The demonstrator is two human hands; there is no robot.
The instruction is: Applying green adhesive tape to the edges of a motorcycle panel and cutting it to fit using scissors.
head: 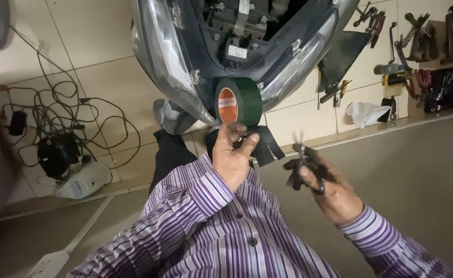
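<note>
Left hand (231, 154), out of a purple-striped sleeve (195, 201), raised at centre frame, fingers pinched on a roll of dark green tape (239, 102) with an orange-and-white core label, held upright at twelve o'clock from the palm. Loose black strip of tape (265, 144) pulled off the roll, hanging at three o'clock from the thumb, its lower edge notched. Right hand (329, 188) at four o'clock from the roll, well apart from it, fingers curled through the black handles of scissors (305, 164), blades pointed up, blurred. Roll held just in front of a scooter's front fairing and headlamp (185, 56) at twelve o'clock. Tangled black cables and a charger (56, 128) at nine o'clock on the tiled floor. Scattered hand tools (417, 51) at two o'clock beside a crumpled white rag (365, 113).
</note>
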